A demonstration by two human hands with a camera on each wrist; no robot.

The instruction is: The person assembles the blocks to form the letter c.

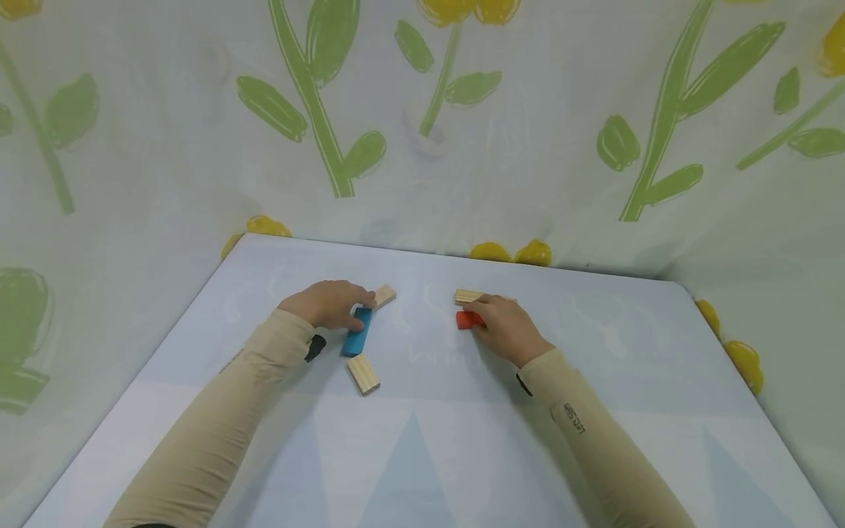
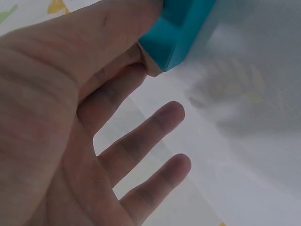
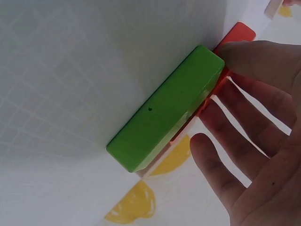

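Observation:
My left hand [image 1: 332, 303] pinches a blue block [image 1: 356, 335] between thumb and index finger; in the left wrist view the other fingers are spread. A pale wooden block [image 1: 386, 295] touches the area by its fingertips, and another wooden block [image 1: 364, 375] lies at the near end of the blue one. On the right, my right hand [image 1: 507, 328] holds a red block [image 1: 465, 320] with thumb and fingers. Beside it in the right wrist view lies a green block [image 3: 167, 110], hidden by the hand in the head view. A striped wooden block [image 1: 467, 296] lies just behind the red one.
All the blocks rest on a table with a pale printed cover [image 1: 422, 455]. Behind its far edge hangs a white backdrop [image 1: 528, 169] with green leaves and yellow flowers. Both forearms, in beige sleeves [image 1: 218, 418], reach across the table from the near side.

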